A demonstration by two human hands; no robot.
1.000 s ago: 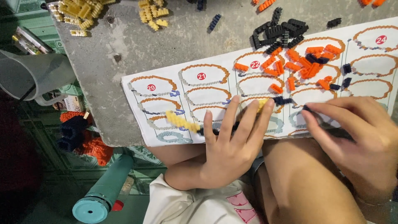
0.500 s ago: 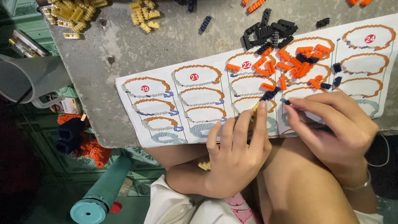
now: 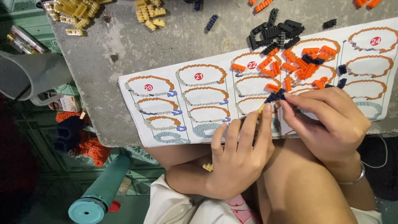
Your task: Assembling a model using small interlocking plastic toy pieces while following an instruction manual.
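Two hands on one instruction sheet point(image 3: 166, 112), left hand point(image 3: 238, 159) grip and right hand point(image 3: 327, 120) grip both clamped on one dark brick strip point(image 3: 274, 97)

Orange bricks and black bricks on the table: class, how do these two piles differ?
The orange bricks lie scattered on the instruction sheet; the black bricks sit mostly on the bare grey table above it. The orange bricks are spread loosely; the black bricks are bunched tightly. Both are tiny building bricks, untouched by either hand.

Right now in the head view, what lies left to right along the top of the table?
Yellow bricks → smaller yellow pile → lone dark blue brick → black brick pile → orange bricks on the instruction sheet.
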